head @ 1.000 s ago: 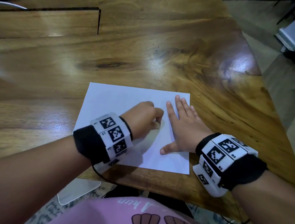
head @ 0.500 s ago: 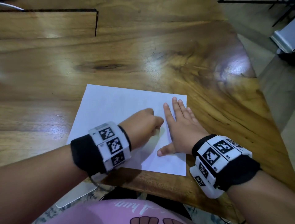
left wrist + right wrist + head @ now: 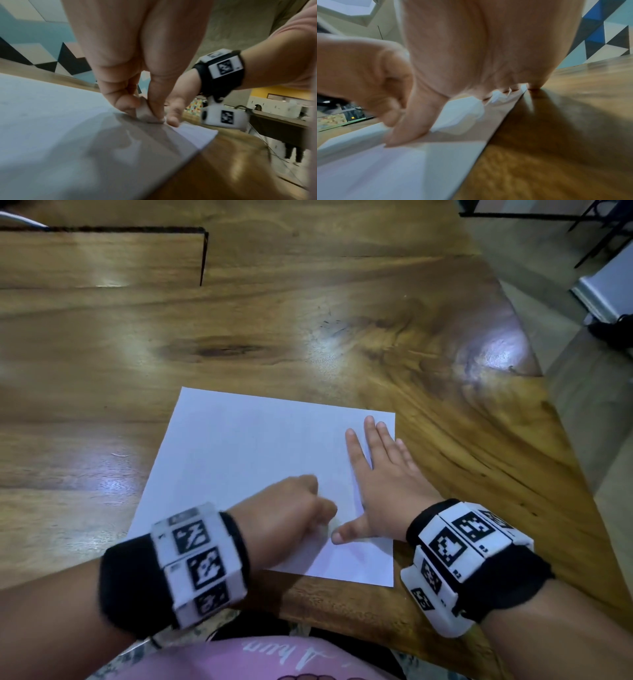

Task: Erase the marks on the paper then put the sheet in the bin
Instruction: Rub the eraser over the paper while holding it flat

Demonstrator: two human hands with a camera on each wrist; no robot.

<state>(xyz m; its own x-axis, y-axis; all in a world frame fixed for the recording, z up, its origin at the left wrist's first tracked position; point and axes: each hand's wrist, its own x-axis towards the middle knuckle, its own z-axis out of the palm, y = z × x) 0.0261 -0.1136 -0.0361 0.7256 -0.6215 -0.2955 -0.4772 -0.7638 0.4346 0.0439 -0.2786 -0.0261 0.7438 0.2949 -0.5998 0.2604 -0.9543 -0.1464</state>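
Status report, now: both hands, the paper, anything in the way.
Left hand pinching eraser against the paper. Right hand flat, holding sheet down on table. No marks discernible. Bin not in view; nothing blocking.

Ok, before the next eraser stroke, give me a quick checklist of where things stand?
1. Eraser pinched in left hand: ok.
2. Eraser touching the sheet of paper: ok.
3. Right hand flat on the sheet, holding it down: ok.
4. Sheet lying flat on the wooden table: ok.
5. Marks left to erase: cannot tell, too faint.
6. Bin in view: not ok, none visible.
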